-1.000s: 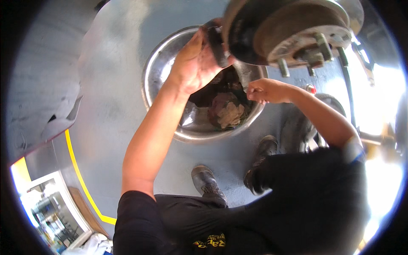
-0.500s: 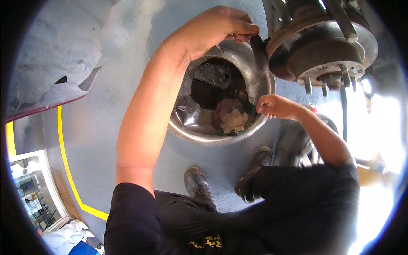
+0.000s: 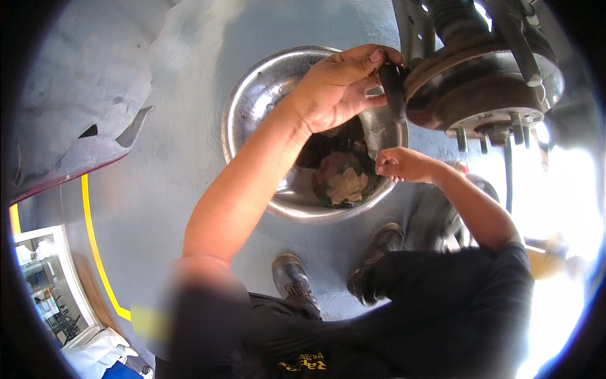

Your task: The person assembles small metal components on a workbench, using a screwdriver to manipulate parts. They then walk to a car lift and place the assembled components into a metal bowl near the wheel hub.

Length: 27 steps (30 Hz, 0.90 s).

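My left hand [image 3: 338, 88] is raised and its fingers grip a dark flat part [image 3: 394, 91] held against the edge of a rusty brake disc and wheel hub [image 3: 483, 85] with studs pointing down. My right hand [image 3: 401, 164] sits lower, under the hub, with fingers pinched together; what it holds is too small to tell. Below both hands a shiny metal bowl [image 3: 252, 107] rests on the grey floor, with a dirty rag [image 3: 344, 183] and dark bits inside.
The car's wheel arch and fender [image 3: 76, 107] fill the upper left. A yellow floor line [image 3: 95, 246] curves at the lower left. My two black boots [image 3: 290, 278] stand on the floor below the bowl. Bright glare covers the right side.
The view has shifted so the hub sits further right and higher. My left hand moved right, onto the dark part at the disc's edge. My right hand stayed under the hub.
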Motion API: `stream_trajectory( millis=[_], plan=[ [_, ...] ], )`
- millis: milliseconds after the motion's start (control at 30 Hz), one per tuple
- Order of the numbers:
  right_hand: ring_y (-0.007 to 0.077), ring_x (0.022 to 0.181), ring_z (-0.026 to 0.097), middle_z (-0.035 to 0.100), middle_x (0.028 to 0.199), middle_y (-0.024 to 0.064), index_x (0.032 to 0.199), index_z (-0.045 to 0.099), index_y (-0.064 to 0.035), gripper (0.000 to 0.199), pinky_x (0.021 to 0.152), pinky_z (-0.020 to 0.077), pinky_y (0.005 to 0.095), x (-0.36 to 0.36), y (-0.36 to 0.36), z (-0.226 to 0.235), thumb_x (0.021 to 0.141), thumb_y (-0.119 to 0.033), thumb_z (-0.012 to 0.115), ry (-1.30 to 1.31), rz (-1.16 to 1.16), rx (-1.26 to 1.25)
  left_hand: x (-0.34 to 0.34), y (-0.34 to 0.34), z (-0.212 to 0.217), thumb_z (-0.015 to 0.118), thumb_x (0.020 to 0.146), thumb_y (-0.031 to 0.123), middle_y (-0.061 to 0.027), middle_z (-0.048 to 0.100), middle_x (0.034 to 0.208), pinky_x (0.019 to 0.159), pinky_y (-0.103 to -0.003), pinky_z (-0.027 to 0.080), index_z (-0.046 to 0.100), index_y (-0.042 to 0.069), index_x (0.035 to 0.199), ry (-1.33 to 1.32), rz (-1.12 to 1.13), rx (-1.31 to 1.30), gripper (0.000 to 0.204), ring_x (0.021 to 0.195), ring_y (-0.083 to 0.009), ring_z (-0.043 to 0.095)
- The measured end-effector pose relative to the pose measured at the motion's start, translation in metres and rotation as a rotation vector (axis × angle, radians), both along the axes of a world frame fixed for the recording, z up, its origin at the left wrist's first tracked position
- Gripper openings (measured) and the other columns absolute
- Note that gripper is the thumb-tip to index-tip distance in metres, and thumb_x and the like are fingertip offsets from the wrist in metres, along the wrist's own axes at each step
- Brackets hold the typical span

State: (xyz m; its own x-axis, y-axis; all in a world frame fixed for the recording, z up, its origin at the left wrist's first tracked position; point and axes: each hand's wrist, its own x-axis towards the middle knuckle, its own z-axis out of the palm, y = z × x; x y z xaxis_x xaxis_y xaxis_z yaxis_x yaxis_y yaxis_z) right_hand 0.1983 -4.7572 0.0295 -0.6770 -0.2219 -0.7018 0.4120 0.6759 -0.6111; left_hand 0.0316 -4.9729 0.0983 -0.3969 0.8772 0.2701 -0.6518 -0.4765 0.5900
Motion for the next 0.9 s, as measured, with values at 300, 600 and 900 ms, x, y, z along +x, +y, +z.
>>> stream_trajectory(
  millis=[300, 600, 900],
  plan=[
    [0.0124, 0.078, 0.062, 0.065, 0.085, 0.0023, 0.108, 0.065, -0.005, 0.023, 0.071, 0.0516, 0.0291, 0.003, -0.001, -0.001, 0.103, -0.027, 0.062, -0.006, -0.012, -0.022, 0.003, 0.044, -0.037, 0.062, 0.101, 0.035, -0.0037, 0.067, 0.124, 0.104, -0.045, 0.05, 0.066, 0.014, 0.118, -0.221, -0.224, 0.387, 0.028, 0.118, -0.0235, 0.063],
    [0.0194, 0.084, 0.067, 0.068, 0.09, 0.0088, 0.115, 0.066, -0.0048, 0.029, 0.078, 0.055, 0.0362, 0.004, 0.003, -0.009, 0.104, -0.03, 0.058, -0.023, 0.039, -0.016, -0.015, 0.019, 0.006, 0.069, 0.096, 0.017, -0.0025, 0.068, 0.086, 0.082, -0.031, 0.049, 0.07, 0.005, 0.093, 0.139, 0.163, -0.053, 0.013, 0.084, -0.013, 0.063],
    [0.0195, 0.084, 0.067, 0.068, 0.09, 0.0081, 0.115, 0.066, -0.005, 0.03, 0.078, 0.0548, 0.0359, 0.0, -0.002, -0.014, 0.103, -0.032, 0.059, -0.053, 0.041, -0.003, -0.006, 0.004, 0.082, 0.059, 0.093, 0.023, -0.0223, 0.07, 0.095, 0.081, -0.042, 0.054, 0.076, 0.008, 0.096, 1.471, 0.62, -0.885, 0.023, 0.088, -0.0372, 0.068]
  ],
)
